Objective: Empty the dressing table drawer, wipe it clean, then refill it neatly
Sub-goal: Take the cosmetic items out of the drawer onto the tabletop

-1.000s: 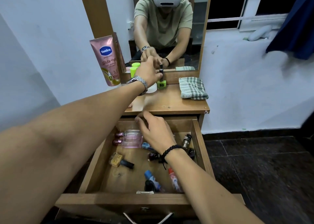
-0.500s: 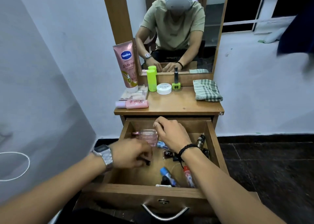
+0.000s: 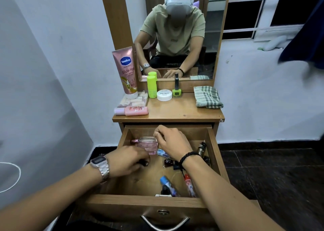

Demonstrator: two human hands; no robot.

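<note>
Wooden drawer (image 3: 213, 153) holds perfume bottle (image 3: 148, 144), pinched by right hand (image 3: 172, 144); left hand (image 3: 128, 161) grips a small bottle (image 3: 144, 163).

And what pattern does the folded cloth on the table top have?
The cloth has green and white checks, as the head view shows.

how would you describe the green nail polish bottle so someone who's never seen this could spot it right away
Start at the mirror above the dressing table top; a row of items stands along its base. The nail polish bottle stands upright just right of the round white tub and left of the folded checked cloth. Only it pairs a square lime-green base with a tall black cap.
</note>
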